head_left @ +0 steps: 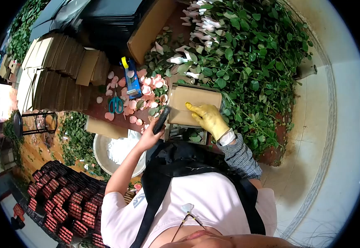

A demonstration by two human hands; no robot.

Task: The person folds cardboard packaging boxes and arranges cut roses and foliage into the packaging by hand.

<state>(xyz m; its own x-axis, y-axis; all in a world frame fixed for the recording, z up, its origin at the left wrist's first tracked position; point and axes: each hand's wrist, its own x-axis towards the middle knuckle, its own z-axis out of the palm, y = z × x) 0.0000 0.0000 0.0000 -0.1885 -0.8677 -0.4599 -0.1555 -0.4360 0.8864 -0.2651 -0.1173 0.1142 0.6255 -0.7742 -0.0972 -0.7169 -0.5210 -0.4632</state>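
Note:
A black elongated tool point(161, 120), perhaps a stapler, is held in my bare left hand point(149, 136), beside the left edge of a brown cardboard piece point(184, 94). My right hand point(208, 118), in a yellow glove, lies on the cardboard with its fingers stretched out to the left. Under the cardboard's near edge some green leaves point(195, 136) show in a frame-like opening. Loose pink petals point(147, 89) are spread to the left, around a blue tape dispenser point(133, 84) and teal-handled scissors point(116, 104).
Leafy stems point(254, 74) with white-wrapped heads point(205, 31) pile up at the right and back. Stacked cardboard point(60, 62) stands at the left. Below it are a white tub point(101, 155) with white pieces inside and many black-and-red bundles point(64, 198).

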